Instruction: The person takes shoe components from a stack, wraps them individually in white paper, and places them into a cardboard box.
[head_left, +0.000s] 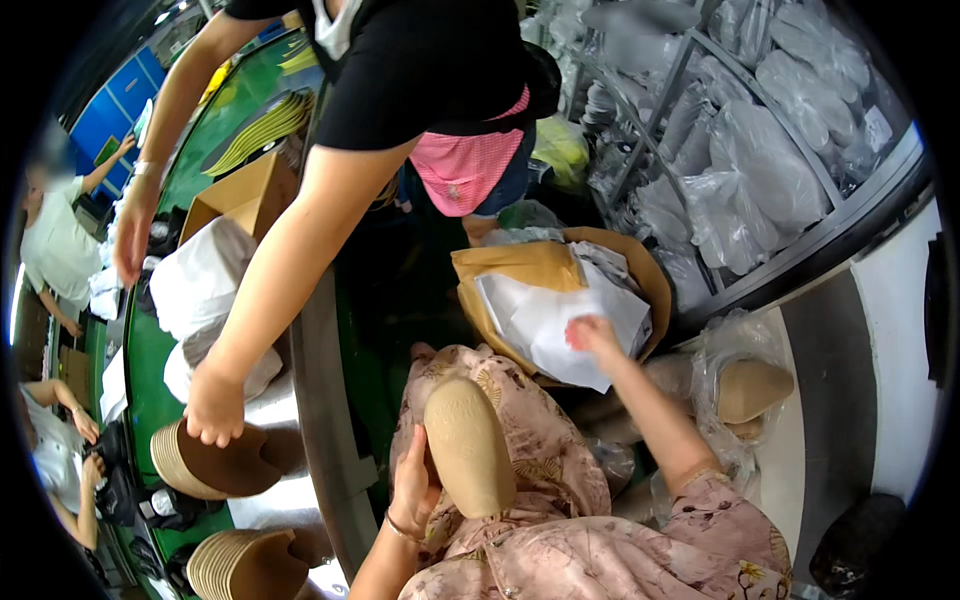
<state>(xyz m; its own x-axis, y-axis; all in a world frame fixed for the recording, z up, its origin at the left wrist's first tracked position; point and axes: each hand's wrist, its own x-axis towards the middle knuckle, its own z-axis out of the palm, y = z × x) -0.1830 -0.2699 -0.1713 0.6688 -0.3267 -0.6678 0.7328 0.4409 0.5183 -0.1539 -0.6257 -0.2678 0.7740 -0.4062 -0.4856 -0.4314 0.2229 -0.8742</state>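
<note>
A beige shoe last (466, 448) stands over my lap, its rounded toe end pointing away from me. My left hand (414, 488) is closed around the last's left side. My right hand (594, 338) is stretched out over white paper (545, 325) that lies in a cardboard box (655, 280) ahead to the right. Its fingers are smeared by motion, so whether they grip the paper does not show. Brown paper (510, 268) lines the box's far left side.
A co-worker's hand (216, 402) reaches to stacked brown curved pieces (190, 460) on the left bench; another stack (250, 565) stands nearer. White wrapped bundles (205, 275) lie behind. At right are a bagged beige last (752, 390) and a metal rack (765, 90) of bagged items.
</note>
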